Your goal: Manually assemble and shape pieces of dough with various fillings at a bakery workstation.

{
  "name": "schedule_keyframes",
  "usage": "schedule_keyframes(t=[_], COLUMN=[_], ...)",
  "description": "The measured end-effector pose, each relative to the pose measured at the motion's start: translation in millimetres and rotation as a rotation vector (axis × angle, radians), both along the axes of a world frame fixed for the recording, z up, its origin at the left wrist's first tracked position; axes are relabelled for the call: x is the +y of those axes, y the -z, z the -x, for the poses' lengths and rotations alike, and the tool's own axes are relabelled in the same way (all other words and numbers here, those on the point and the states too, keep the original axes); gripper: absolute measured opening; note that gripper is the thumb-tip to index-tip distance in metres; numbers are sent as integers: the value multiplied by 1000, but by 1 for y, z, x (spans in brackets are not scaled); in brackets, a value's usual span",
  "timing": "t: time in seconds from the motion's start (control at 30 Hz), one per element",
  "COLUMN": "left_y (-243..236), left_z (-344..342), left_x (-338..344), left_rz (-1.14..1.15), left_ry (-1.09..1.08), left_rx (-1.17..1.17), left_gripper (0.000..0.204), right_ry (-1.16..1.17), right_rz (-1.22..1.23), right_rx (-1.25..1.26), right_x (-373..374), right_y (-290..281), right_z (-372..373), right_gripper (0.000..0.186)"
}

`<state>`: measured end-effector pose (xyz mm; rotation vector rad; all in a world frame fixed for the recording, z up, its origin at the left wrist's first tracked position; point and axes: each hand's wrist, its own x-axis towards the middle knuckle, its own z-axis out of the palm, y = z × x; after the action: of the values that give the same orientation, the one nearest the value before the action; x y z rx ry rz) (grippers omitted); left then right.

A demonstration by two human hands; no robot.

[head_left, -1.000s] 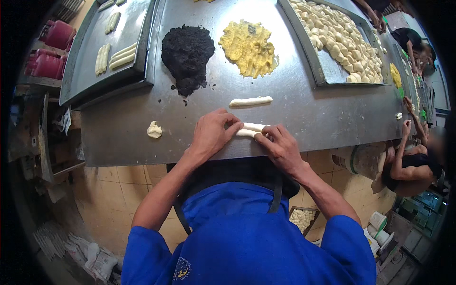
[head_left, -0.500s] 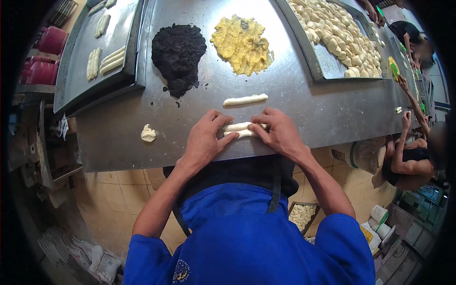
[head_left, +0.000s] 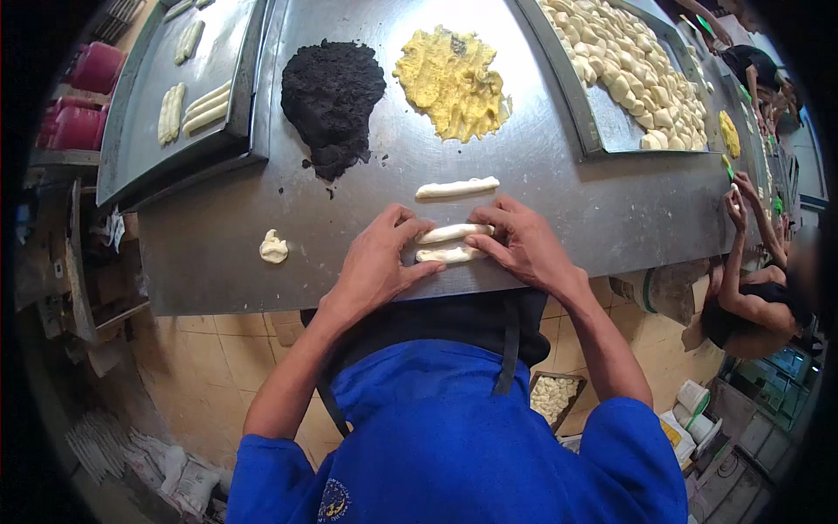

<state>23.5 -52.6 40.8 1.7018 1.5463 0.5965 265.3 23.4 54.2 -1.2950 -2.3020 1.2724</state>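
Two pale dough rolls lie side by side at the front of the steel table, a narrow gap between the upper roll (head_left: pixel 454 232) and the lower roll (head_left: pixel 447 254). My left hand (head_left: pixel 375 253) grips their left ends, fingertips at the upper one and thumb at the lower. At the right ends, my right hand (head_left: pixel 528 244) curls its fingers over the upper roll, with its thumb on the rolls; part of the lower one is hidden there. A third dough roll (head_left: pixel 457 187) rests just beyond my fingers, untouched.
Dark filling (head_left: pixel 330 105) and yellow filling (head_left: pixel 449 83) sit in mounds farther back. A tray (head_left: pixel 144 166) with dough rolls stands left, another tray (head_left: pixel 596 140) heaped with dough pieces right. A dough scrap (head_left: pixel 273 247) lies left. Co-workers' arms (head_left: pixel 742 236) reach in at far right.
The two rolls between my hands were pressed together and now lie slightly apart. My hands stay at their ends. At far right, a co-worker's hands have moved, and a green-handled tool has shifted.
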Motion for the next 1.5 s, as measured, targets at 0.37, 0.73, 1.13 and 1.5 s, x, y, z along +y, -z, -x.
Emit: schedule_keyframes(t=[0.37, 0.73, 1.13, 1.5], left_y=[-18, 14, 17, 8], left_z=[2, 20, 13, 1], left_x=[17, 73, 61, -18], left_rz=[221, -189, -220, -240], left_ry=[-5, 63, 123, 201], left_rx=[-125, 75, 132, 36], left_gripper=[28, 24, 34, 40], right_ry=[-39, -36, -170, -163], right_rz=[-5, -75, -275, -153], right_rx=[6, -111, -77, -1], right_x=[21, 76, 59, -19], right_y=[-28, -2, 15, 6], right_z=[-7, 7, -3, -26], right_gripper=[19, 14, 29, 36])
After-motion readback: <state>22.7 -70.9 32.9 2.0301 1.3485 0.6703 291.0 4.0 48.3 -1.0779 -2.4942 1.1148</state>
